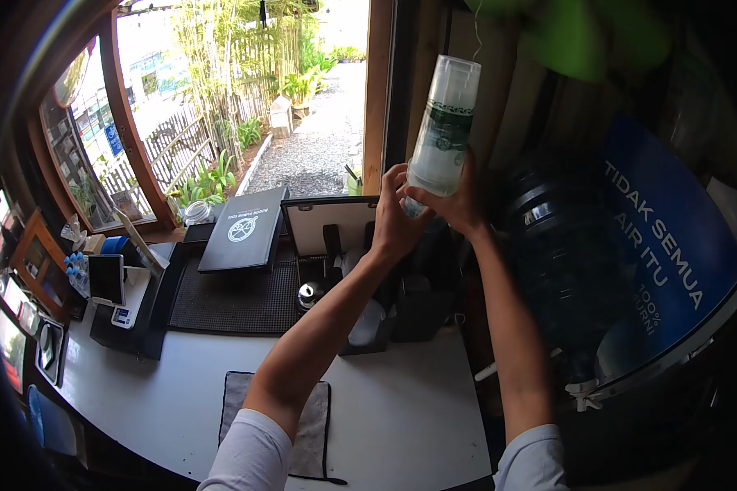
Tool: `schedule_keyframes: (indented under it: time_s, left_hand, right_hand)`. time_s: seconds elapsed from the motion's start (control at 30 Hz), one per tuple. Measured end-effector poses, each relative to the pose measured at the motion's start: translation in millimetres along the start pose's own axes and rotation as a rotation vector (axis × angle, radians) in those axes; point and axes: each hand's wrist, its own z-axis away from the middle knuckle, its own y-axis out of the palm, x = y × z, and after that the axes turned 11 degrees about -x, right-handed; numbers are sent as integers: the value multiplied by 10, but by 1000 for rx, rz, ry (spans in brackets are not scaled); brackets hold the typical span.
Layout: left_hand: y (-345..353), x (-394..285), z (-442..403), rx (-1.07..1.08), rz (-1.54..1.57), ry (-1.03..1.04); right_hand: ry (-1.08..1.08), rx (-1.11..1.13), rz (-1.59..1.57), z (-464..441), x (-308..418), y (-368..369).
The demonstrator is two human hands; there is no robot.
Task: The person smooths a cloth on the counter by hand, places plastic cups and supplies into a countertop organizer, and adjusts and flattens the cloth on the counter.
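Note:
Raised above the far side of the counter is a stack of clear plastic cups (448,123) with a dark green printed band, tilted slightly. My right hand (465,203) wraps the lower right side of the stack. Close beside it, my left hand (400,214) has its fingers closed round the clear lower end of the stack, from the left. Whether that end is a separate cup, I cannot tell. Below my hands stands a dark organizer box (422,307), partly behind my left forearm.
A grey cloth (309,434) lies on the white counter (401,409). A black menu folder (244,231) rests near a black mat (221,299). At left stands a tablet (106,280) with a card reader. A large water bottle (561,262) and a blue sign (667,229) are at right.

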Motion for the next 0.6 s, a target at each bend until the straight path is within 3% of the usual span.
schedule_keyframes:
  time_s: [0.27, 0.47, 0.6]
  left_hand:
    - [-68, 110, 98, 106, 22, 148]
    - [-102, 190, 274, 11, -400, -49]
    - [-74, 135, 167, 48, -478, -72]
  right_hand:
    - [-58, -26, 99, 94, -132, -38]
    - [-89, -86, 208, -138, 100, -158]
    - [-86, -67, 183, -338, 303, -225]
